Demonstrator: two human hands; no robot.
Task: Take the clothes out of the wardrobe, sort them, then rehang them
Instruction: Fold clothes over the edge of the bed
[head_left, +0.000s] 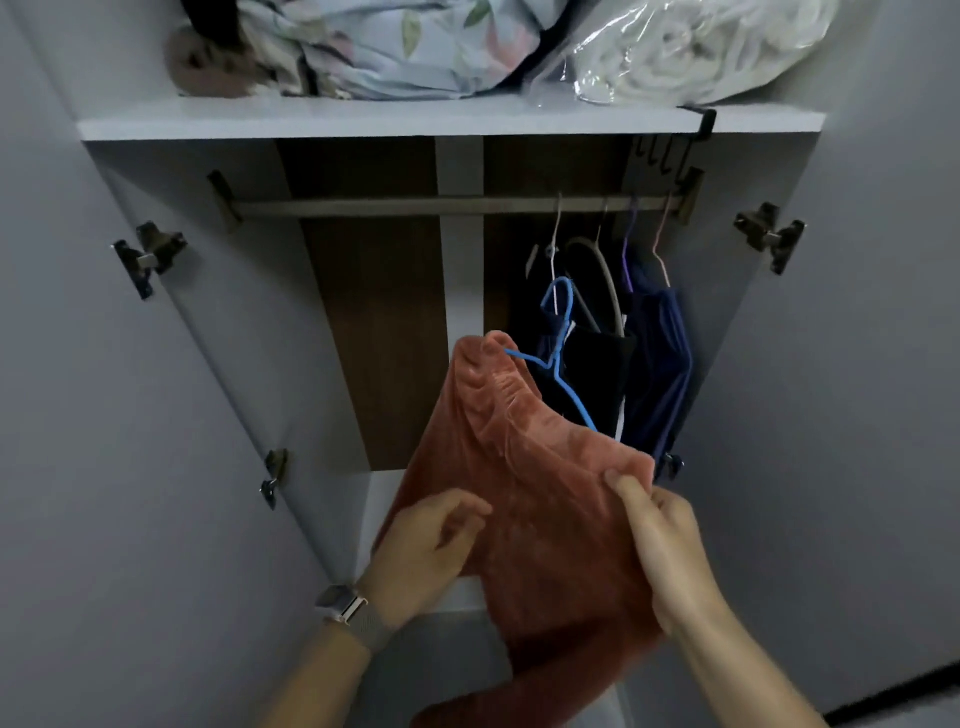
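Both hands on the rust-pink garment (524, 499): right hand (662, 540) pinches its upper edge, left hand (431, 540) curls loosely against the cloth, grip unclear. Blue hanger (563, 364) is threaded into it, off the rail (415, 206). Looks like rehanging; next, hook it beside the dark clothes (639, 364).

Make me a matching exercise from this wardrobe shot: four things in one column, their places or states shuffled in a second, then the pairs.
Things:
1. rust-orange velvety garment
2. blue plastic hanger
3. dark navy garment
4. clear plastic bag of white bedding

Places or states:
A. lies on the top shelf
B. hangs on the rail, at the right
C. held by both hands
D. off the rail, partly inside a garment

Pairs: 1-C, 2-D, 3-B, 4-A
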